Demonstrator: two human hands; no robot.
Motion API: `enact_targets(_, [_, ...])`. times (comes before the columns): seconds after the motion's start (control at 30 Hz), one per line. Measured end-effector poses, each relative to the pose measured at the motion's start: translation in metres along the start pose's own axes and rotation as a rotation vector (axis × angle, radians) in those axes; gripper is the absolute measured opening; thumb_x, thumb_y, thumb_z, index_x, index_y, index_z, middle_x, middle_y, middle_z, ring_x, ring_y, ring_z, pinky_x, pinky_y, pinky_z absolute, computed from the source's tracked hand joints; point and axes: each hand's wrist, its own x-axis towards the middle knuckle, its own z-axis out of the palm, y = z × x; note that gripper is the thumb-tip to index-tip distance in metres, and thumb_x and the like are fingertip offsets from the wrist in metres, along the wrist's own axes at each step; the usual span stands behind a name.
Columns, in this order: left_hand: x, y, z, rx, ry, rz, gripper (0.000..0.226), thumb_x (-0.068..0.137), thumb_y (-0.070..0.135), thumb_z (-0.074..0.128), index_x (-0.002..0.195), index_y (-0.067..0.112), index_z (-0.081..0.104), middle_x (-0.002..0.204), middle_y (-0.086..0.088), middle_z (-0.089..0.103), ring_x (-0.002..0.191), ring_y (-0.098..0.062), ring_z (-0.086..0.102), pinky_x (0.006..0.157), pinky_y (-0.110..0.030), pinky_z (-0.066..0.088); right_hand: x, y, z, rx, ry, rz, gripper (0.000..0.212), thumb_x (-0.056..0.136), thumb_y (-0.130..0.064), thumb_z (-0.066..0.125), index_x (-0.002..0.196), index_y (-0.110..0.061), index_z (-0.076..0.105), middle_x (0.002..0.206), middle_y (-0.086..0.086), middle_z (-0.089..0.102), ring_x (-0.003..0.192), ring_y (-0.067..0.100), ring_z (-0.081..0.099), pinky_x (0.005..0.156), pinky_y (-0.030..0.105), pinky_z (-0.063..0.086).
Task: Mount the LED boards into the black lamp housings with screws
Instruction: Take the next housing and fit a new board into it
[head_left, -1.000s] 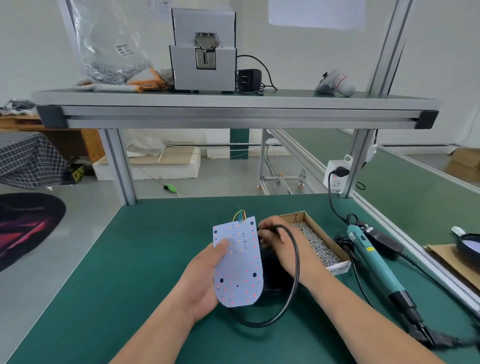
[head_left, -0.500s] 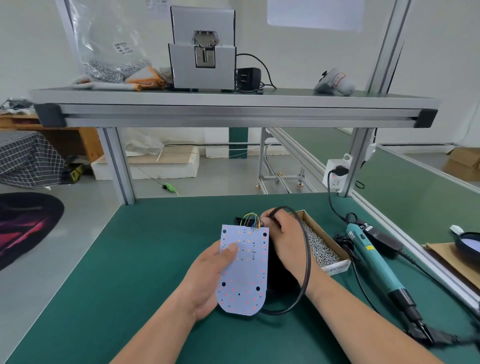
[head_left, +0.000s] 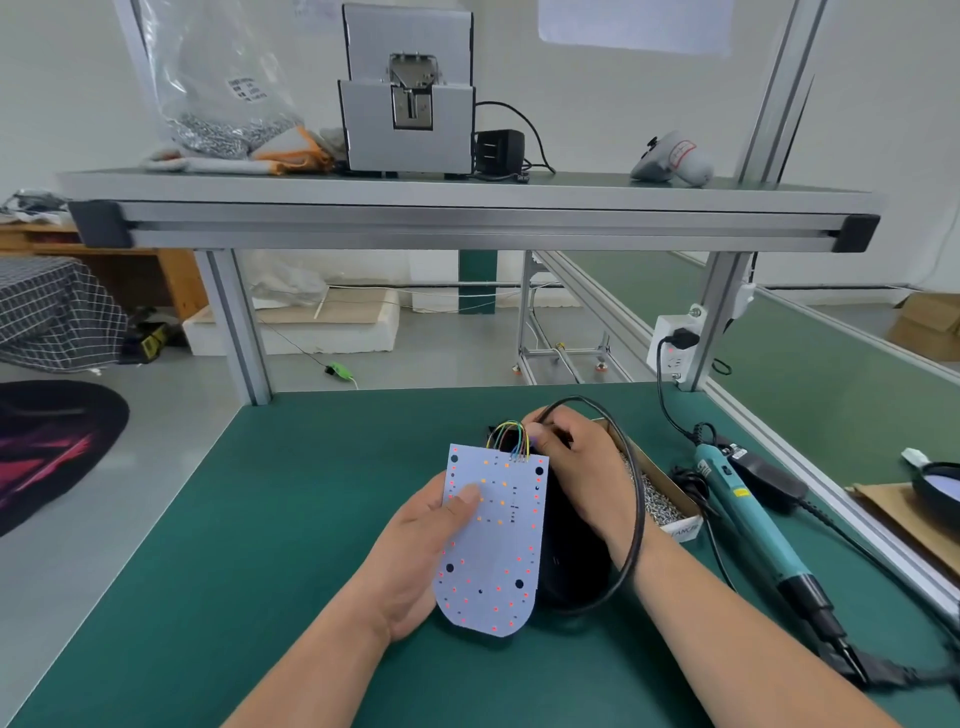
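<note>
Head view: the left hand (head_left: 415, 561) holds the LED board (head_left: 493, 545) up off the green table (head_left: 234, 545), thumb pressed flat on the board's face and the fingers behind it, so this grasp is plainly closed on the board. The board stands tilted, rounded end toward the person, dotted with small red and orange points. At its 12 o'clock edge a bunch of coloured wires (head_left: 511, 436) arcs off the top. The black lamp housing (head_left: 571, 561) lies on the table at the board's 3 o'clock, partly hidden behind it. The right hand (head_left: 576, 467) sits over the housing's far end, at about 1 o'clock from the board, fingers curled and pinching a black cable (head_left: 638, 519) (it loops out around the wrist and back under the housing). Farther out at 2 o'clock is a cardboard box of screws (head_left: 683, 527), just beside the right hand, and beyond it at 3 o'clock a teal electric screwdriver (head_left: 743, 514) lies on the table. At 12 o'clock, well above, a shelf (head_left: 467, 195) carries a grey machine (head_left: 408, 93) and a clear bag (head_left: 218, 88).
</note>
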Motion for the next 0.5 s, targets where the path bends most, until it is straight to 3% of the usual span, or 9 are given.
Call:
enact_targets(0.1, [0.000,0.001,-0.002,-0.108,-0.007,-0.011,0.047,0.099,0.038,0.066,0.142,0.018,0.065,0.144,-0.015,0.066,0.126,-0.035,0.066,0.105,-0.054,0.055,0.000,-0.002,0.001,0.000,-0.031,-0.024,0.006,0.094,-0.021,0.071,0.099,-0.024,0.072,0.098,-0.007,0.075,0.090,0.008,0.071,0.076,0.019,0.051])
enact_targets(0.23, [-0.001,0.002,-0.006,-0.202,0.025,-0.051,0.051,0.098,0.044,0.067,0.146,0.026,0.062,0.144,-0.009,0.067,0.126,-0.032,0.068,0.096,-0.047,0.059,-0.002,-0.004,0.008,-0.061,-0.084,0.031,0.021,0.085,-0.020,0.080,0.102,-0.027,0.069,0.089,-0.002,0.072,0.088,0.021,0.070,0.083,0.044,0.056])
enact_targets(0.4, [-0.001,0.004,-0.009,-0.228,0.071,-0.095,0.050,0.094,0.046,0.070,0.134,0.017,0.072,0.103,-0.005,0.078,0.081,-0.024,0.076,0.066,-0.034,0.061,-0.009,-0.006,0.010,-0.068,-0.154,0.096,0.023,0.081,-0.026,0.090,0.090,-0.020,0.069,0.081,-0.003,0.073,0.076,0.014,0.067,0.074,0.039,0.052])
enact_targets(0.47, [0.000,0.005,-0.009,-0.228,0.072,-0.116,0.054,0.096,0.049,0.065,0.135,0.013,0.071,0.105,-0.008,0.076,0.087,-0.025,0.075,0.075,-0.036,0.062,-0.013,-0.010,0.013,-0.076,-0.158,0.089,0.024,0.080,-0.029,0.090,0.082,-0.021,0.067,0.076,-0.002,0.069,0.071,0.011,0.061,0.069,0.036,0.048])
enact_targets(0.5, [0.000,0.005,-0.009,-0.222,0.070,-0.139,0.056,0.098,0.051,0.063,0.137,0.011,0.070,0.116,-0.012,0.075,0.100,-0.030,0.074,0.089,-0.041,0.061,-0.014,-0.012,0.014,-0.076,-0.150,0.091,0.024,0.080,-0.029,0.090,0.079,-0.022,0.067,0.074,-0.003,0.068,0.069,0.008,0.059,0.067,0.034,0.046])
